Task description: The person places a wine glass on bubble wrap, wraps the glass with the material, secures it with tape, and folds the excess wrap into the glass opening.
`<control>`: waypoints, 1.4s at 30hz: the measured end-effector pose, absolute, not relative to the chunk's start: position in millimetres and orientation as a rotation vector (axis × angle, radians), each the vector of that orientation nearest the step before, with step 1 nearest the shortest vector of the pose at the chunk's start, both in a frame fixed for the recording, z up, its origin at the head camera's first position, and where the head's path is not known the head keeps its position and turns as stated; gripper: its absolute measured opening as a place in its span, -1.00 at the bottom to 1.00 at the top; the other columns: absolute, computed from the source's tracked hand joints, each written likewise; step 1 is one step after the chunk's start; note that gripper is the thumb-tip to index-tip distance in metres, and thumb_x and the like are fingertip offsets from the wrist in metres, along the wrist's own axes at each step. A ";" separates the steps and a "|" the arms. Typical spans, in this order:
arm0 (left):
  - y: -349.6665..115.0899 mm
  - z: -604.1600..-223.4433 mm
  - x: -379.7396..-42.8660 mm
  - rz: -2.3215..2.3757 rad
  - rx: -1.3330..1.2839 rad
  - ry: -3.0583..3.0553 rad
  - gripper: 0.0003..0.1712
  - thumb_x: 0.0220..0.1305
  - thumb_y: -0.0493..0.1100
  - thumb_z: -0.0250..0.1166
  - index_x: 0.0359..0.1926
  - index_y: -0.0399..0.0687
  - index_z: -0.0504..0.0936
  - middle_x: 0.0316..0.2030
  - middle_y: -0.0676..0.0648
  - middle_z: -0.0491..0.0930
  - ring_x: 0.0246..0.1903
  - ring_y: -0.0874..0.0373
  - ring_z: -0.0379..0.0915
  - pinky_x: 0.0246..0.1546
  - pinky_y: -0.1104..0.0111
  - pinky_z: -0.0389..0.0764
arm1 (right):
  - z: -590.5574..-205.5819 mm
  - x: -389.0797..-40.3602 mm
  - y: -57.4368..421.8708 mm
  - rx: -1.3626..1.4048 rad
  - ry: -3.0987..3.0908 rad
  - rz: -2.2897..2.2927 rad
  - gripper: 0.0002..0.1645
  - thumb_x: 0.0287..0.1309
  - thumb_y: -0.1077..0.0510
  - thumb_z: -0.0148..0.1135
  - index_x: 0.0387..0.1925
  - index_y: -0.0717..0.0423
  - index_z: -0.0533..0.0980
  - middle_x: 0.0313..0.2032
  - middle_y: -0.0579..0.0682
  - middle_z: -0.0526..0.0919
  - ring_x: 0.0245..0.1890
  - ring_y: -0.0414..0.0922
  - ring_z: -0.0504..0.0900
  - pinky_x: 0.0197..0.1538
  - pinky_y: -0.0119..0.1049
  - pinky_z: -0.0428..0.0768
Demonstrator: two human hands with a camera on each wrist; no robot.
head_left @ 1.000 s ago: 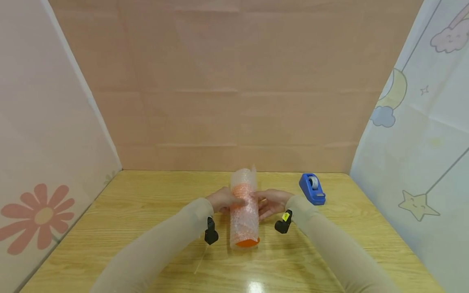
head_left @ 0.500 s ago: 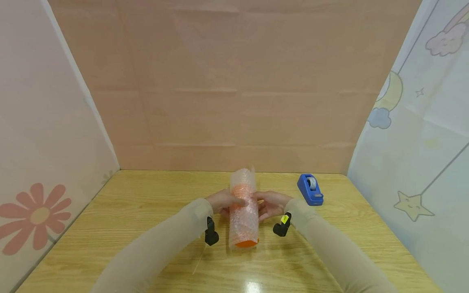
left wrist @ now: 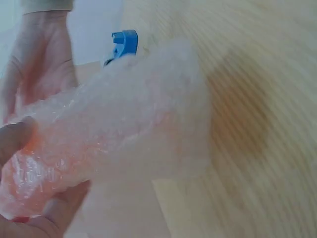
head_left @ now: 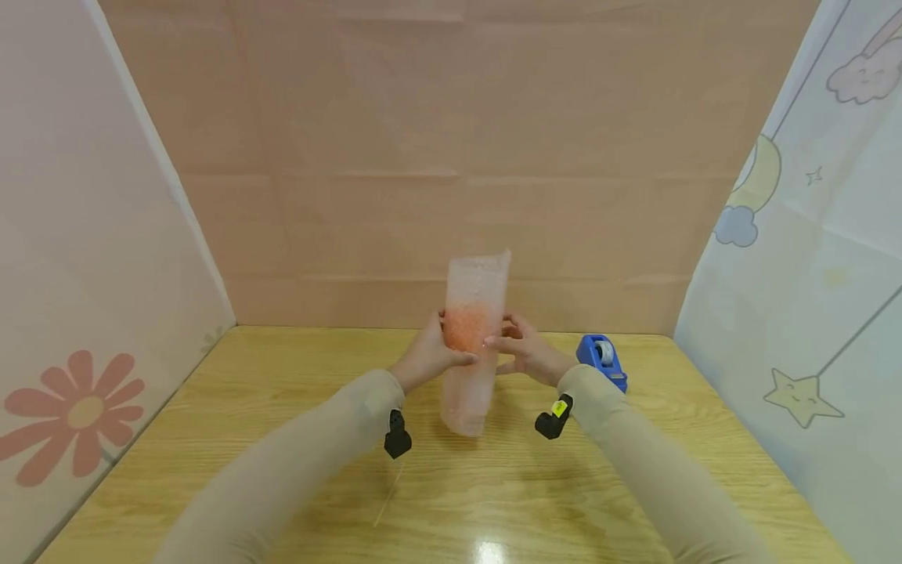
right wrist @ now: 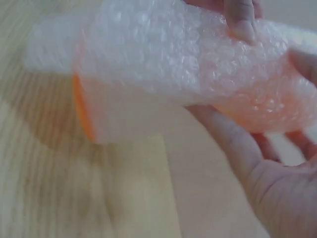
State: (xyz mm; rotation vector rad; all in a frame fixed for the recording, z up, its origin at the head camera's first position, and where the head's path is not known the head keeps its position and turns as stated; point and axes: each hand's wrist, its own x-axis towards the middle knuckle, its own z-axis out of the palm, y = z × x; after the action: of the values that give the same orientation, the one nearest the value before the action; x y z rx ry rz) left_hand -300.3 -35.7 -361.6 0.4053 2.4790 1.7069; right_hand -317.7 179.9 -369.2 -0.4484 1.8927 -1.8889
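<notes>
A roll of bubble wrap (head_left: 470,392) around an orange object stands tilted above the table in the head view. My left hand (head_left: 431,352) grips it from the left, thumb across its front. From the right, my right hand (head_left: 532,352) holds the same roll, with fingers on its front and side. In the right wrist view an orange edge (right wrist: 84,106) shows at one end of the bubble wrap (right wrist: 148,54). What the orange object is cannot be told through the wrap. The left wrist view has the wrapped roll (left wrist: 133,114) slightly blurred.
A blue tape dispenser (head_left: 603,362) with a roll of tape stands at the back right of the wooden table (head_left: 282,439). A thin pale strip (head_left: 389,497) lies near the front. Patterned side walls and a plain back wall enclose the table.
The wrapped roll has been lifted off the table and tilted up by both hands, its far end rising against the back wall. The tape dispenser stays in its place.
</notes>
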 end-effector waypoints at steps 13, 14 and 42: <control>-29.3 -400.1 -299.2 2.006 0.608 2.360 0.10 -0.11 -0.45 0.49 0.30 -0.11 -0.07 0.27 -0.21 0.19 0.20 -0.10 0.30 0.15 0.08 0.45 | -396.5 -312.3 176.7 -0.607 1.990 -1.990 -0.29 0.11 0.40 0.29 0.14 -0.14 0.16 0.17 0.08 0.27 0.23 0.13 0.34 0.11 0.08 0.56; -28.9 -402.2 -299.1 2.000 0.607 2.369 0.10 -0.12 -0.46 0.49 0.30 -0.12 -0.07 0.27 -0.21 0.18 0.21 -0.11 0.30 0.17 0.06 0.44 | -399.5 -312.6 176.5 -0.599 1.974 -1.996 -0.28 0.11 0.41 0.28 0.14 -0.15 0.15 0.18 0.08 0.25 0.24 0.14 0.33 0.11 0.09 0.55; -31.2 -398.0 -298.7 1.761 0.568 2.571 0.15 -0.08 -0.37 0.53 0.36 -0.11 -0.10 0.24 -0.24 0.15 0.22 -0.18 0.27 0.25 -0.01 0.38 | -334.4 -303.5 189.4 -0.857 2.522 -1.716 -0.22 0.19 0.11 0.33 0.36 -0.02 0.17 0.29 0.09 0.21 0.32 0.18 0.27 0.26 0.17 0.39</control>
State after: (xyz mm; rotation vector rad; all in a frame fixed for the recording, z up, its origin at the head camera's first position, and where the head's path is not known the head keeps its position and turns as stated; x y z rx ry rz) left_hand -298.7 -31.2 -398.0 0.5677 2.5712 1.7608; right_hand -303.5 189.4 -334.4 -0.8574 2.5215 -1.7163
